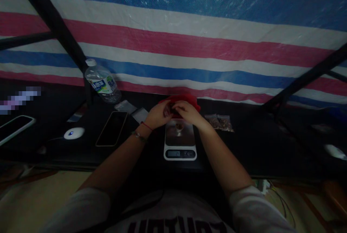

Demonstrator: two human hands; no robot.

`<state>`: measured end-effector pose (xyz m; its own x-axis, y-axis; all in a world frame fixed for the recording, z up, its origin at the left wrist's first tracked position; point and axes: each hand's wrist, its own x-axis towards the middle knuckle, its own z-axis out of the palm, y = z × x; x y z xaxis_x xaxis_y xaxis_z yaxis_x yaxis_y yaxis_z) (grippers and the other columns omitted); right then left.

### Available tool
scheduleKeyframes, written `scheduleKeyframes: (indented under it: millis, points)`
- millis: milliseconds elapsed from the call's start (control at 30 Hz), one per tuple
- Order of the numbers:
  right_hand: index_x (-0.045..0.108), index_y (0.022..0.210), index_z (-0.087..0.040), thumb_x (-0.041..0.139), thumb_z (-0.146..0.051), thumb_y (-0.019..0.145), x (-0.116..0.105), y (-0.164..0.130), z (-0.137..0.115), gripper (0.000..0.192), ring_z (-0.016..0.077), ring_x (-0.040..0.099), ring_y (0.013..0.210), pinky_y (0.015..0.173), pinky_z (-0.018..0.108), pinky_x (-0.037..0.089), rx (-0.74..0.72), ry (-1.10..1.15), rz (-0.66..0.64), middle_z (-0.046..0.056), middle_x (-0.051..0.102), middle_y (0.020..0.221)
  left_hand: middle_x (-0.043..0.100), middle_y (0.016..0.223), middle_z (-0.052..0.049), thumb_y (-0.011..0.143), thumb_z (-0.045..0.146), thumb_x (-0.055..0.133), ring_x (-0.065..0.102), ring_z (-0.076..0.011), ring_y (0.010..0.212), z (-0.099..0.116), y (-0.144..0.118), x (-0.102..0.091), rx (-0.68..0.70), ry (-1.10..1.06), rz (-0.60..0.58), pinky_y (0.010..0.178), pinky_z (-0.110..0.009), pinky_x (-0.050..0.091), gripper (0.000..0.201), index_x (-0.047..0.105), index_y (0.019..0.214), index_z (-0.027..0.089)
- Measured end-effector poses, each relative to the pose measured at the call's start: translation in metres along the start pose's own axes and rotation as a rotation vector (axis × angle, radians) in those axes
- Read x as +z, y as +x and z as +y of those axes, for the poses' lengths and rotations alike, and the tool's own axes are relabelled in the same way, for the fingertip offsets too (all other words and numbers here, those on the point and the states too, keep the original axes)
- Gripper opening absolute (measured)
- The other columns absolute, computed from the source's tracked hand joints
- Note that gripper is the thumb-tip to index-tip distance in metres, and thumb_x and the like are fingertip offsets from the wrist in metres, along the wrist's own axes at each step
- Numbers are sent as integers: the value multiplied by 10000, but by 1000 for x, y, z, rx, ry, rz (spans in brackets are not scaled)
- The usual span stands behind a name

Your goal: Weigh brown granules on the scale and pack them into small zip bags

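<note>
My left hand [158,113] and my right hand [189,112] meet over a red bag or cloth-like container [194,101] behind the scale. The fingers of both curl inward, close together; dark bits show between them, too dim to name. Just in front of my hands is a white kitchen scale [179,143] with a metal top and a lit display. A small pale cup-like thing [179,128] with brown matter sits on the scale. To the right of my right forearm lie small clear zip bags [225,123] filled with brown bits.
Flat clear bags [126,106] and a dark phone [112,128] lie left of my left hand. Farther left are a white mouse [74,133] and another phone [13,127]. A large plastic bottle [103,83] stands by a black post. A striped sheet [189,45] hangs behind.
</note>
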<state>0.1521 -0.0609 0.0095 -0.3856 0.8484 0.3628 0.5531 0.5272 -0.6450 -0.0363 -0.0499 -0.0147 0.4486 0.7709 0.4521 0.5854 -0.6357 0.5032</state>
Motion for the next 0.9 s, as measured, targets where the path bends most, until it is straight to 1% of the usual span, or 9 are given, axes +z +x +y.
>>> scheduleKeyframes:
  millis: [67,200,367,500,600,733,800,867,900]
  points:
    - [721,875,-155,452,-73,856,0,5,-8,281,146,605,947,900,282,442,-52,-12,-136,53,695,971,592,1278,-118,746,265,629,582,-255,1147,5,9,5,54,36,-40,1009,-388,458,596,473,1308,144]
    - [721,802,-118,462,-74,838,-4,17,-22,265,147,614,838,807,254,447,59,-195,-288,72,705,888,566,1315,-129,713,220,641,547,-259,1200,9,18,10,133,65,-54,1053,-385,424,649,457,1327,121]
    - [739,873,-125,576,-116,756,-7,28,-34,200,185,629,753,714,274,453,185,-416,-344,88,716,852,527,1357,-132,696,198,638,516,-265,1238,4,16,8,160,9,-46,1065,-402,409,705,412,1360,128]
    - [738,849,-146,652,-165,719,-3,33,-33,157,190,629,729,674,282,458,149,-408,-378,74,713,828,504,1373,-159,660,234,680,508,-286,1244,-3,11,9,140,-65,-28,1064,-419,406,787,378,1376,110]
    - [736,814,-157,670,-164,720,0,35,-31,115,186,636,759,715,284,470,100,-359,-386,69,713,857,544,1322,-152,636,251,702,536,-289,1206,-7,8,10,104,-138,-18,1041,-419,425,762,421,1332,117]
    - [732,892,-178,561,-106,806,-4,29,-34,204,186,636,916,863,302,465,-31,-265,-304,59,709,974,590,1237,-127,650,253,695,576,-271,1134,-11,4,10,91,-217,25,986,-396,457,664,473,1265,138]
    - [711,991,-195,491,-128,868,-12,19,-34,261,177,614,1007,933,314,445,-60,-190,-166,51,693,1051,616,1172,-113,672,277,696,597,-256,1078,-15,1,11,60,-234,70,946,-387,474,609,493,1231,142]
    - [685,1059,-191,441,-192,921,-21,4,-30,280,175,602,1037,953,333,441,-19,-135,-11,60,681,1073,640,1091,-96,684,311,705,623,-236,986,-20,-2,13,5,-246,92,880,-374,499,559,516,1183,144]
    - [673,1084,-184,436,-238,936,-24,-5,-26,284,180,602,1034,951,346,445,10,-117,29,70,677,1070,647,1057,-87,691,320,706,630,-225,945,-23,-4,15,-22,-254,92,848,-365,507,531,526,1159,147]
